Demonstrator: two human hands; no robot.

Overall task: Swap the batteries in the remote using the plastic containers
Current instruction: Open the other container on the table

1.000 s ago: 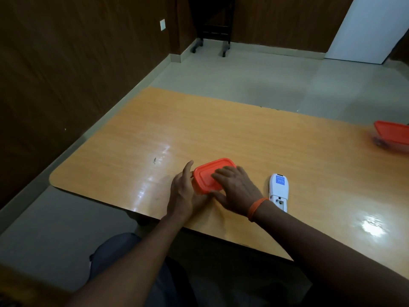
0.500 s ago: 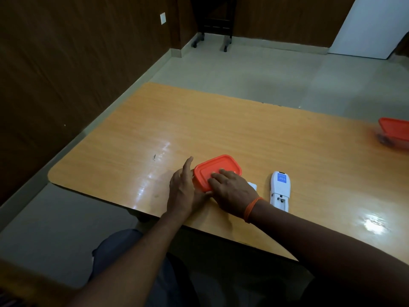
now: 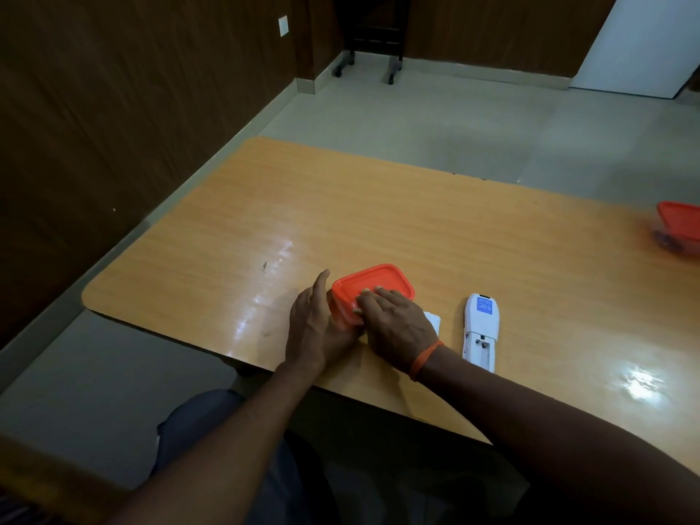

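A small plastic container with an orange lid (image 3: 378, 284) sits near the table's front edge. My left hand (image 3: 316, 323) holds its left side, index finger stretched forward. My right hand (image 3: 396, 327) lies flat on the lid, fingertips pressing its near left part. A white remote (image 3: 480, 331) lies face down to the right, its battery compartment uncovered at the near end. A white piece, apparently the battery cover (image 3: 433, 320), peeks out beside my right hand. A second orange-lidded container (image 3: 678, 225) stands at the far right edge.
The wooden table (image 3: 378, 206) has a rounded left corner and a front edge close to my lap. A dark wood wall runs along the left. Beyond the table lie pale floor tiles and a dark wheeled stand (image 3: 367, 43).
My right hand slid slightly left across the lid, uncovering the white piece beside it. The camera view shifted a little. The container, remote and left hand stayed in place.
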